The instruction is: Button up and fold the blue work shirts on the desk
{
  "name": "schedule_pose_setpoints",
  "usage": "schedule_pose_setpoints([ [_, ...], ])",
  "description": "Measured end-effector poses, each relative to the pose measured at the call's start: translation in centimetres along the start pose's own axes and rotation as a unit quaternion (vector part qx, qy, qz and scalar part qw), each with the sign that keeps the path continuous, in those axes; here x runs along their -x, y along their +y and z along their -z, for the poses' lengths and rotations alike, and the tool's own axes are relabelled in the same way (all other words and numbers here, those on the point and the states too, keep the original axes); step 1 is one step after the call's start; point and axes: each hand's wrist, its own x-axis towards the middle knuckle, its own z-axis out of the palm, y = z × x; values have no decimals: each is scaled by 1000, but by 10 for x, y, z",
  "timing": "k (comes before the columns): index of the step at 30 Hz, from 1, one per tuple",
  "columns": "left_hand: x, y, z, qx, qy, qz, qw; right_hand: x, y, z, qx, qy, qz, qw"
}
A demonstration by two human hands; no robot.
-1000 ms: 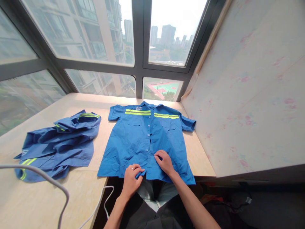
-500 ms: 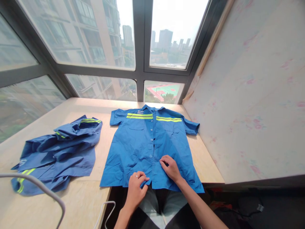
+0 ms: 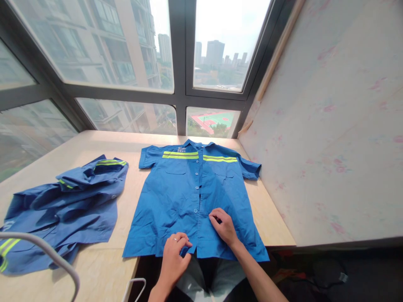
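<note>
A blue short-sleeved work shirt (image 3: 176, 193) lies spread on the wooden surface, collar away from me. It has yellow-green stripes across the chest and white lettering above one pocket; its front edges meet in the middle, with a narrow gap partway down. My left hand (image 3: 176, 256), a ring on one finger, is closed at the near hem, left of the front opening, with cloth between thumb and fingers. My right hand (image 3: 223, 226) rests on the right front panel beside the opening, its fingers curled and pinched at the cloth; its fingertips are partly hidden.
A second blue shirt (image 3: 85, 209) lies crumpled on the left of the wooden surface (image 3: 126, 144). A grey curved tube (image 3: 58, 256) crosses the lower left, near a white cable (image 3: 138, 279). Windows stand behind; a patterned wall (image 3: 330, 126) rises on the right.
The view has shifted slightly, so the shirts appear farther left and lower. Both hands keep nearly the same places on the spread shirt.
</note>
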Motion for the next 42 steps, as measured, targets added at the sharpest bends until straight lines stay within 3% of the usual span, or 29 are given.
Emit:
schedule_pose_setpoints([
  [19,4,-2,15,36,-32,-45,998,-2,0,1,-8,14,-2,1000],
  [29,17,23,-6,55,73,129,987,0,3,1,3,-14,13,1000],
  [35,34,27,-10,106,23,176,978,10,-6,0,73,-30,14,997],
  [39,43,32,-8,193,-6,254,948,33,-26,1,129,-107,64,984],
  [42,40,39,-4,270,16,318,909,47,-38,2,133,-185,115,967],
])
